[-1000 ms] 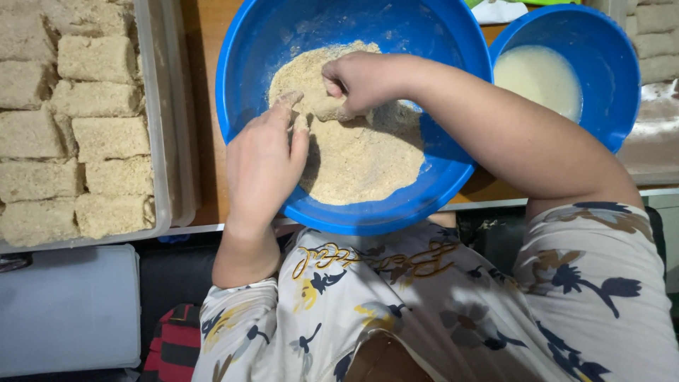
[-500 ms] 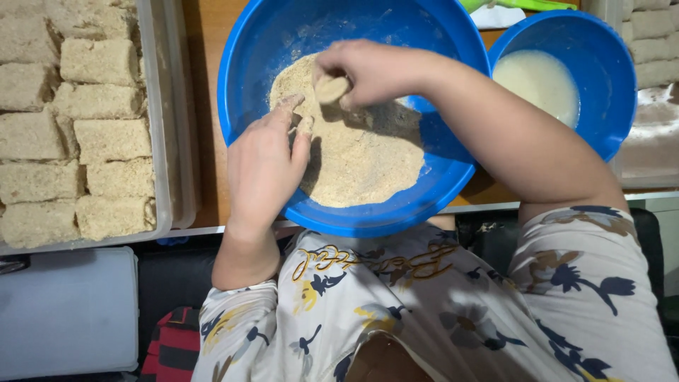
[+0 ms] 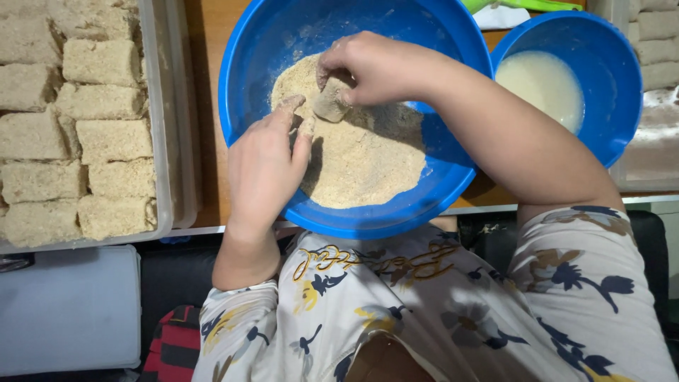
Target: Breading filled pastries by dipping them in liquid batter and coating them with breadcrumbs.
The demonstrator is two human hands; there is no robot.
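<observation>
Crumb-coated piece (image 3: 329, 105), small, blocky and pale tan, pinched in curled fingers of right hand (image 3: 375, 67) over dry, sandy breadcrumbs (image 3: 368, 159) within large round blue plastic bowl (image 3: 244, 106). Left hand (image 3: 263, 173) loosely open, crumb-dusted fingertips (image 3: 290, 105) just beside piece, touching crumbs.

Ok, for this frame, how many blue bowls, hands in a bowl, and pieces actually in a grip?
Blue bowls: 2, the crumb bowl and the liquid bowl
Hands in the crumb bowl: 2, left hand and right hand
Pieces in a grip: 1, the crumbed piece in the right hand
Total: 5
</observation>
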